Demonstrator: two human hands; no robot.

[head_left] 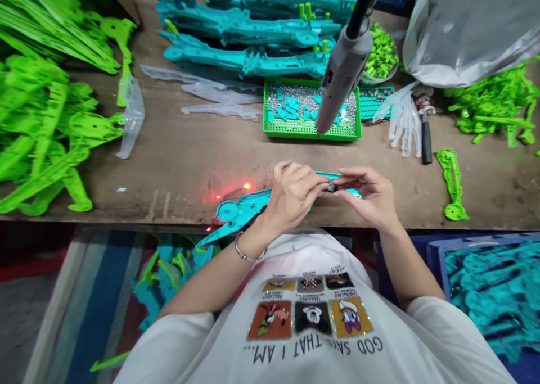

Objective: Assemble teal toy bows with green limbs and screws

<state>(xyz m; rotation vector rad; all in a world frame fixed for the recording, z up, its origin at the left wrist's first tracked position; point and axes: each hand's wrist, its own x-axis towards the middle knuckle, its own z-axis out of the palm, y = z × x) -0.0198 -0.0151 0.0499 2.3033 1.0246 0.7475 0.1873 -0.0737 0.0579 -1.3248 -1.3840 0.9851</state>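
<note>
A long teal plastic toy shell [247, 208] lies across the table's front edge under my hands. My left hand [293, 195] is closed around its middle, thumb and fingertips brought together near a small dark part [332, 186]. From the right, my right hand [369, 195] pinches at that same dark part, over the shell's right end. Fingers hide most of the part, so its kind does not show. Thin wires with glowing red lights [247, 186] trail from the shell's left end onto the table.
Behind my hands stands a green tray [270, 130] of small screws and teal pieces, below a hanging electric screwdriver [343, 75]. Teal shells [244, 61] are stacked at the back. Green parts [37, 131] pile up left; a black-handled hammer [426, 139] lies right. Below right sits a crate [439, 260].
</note>
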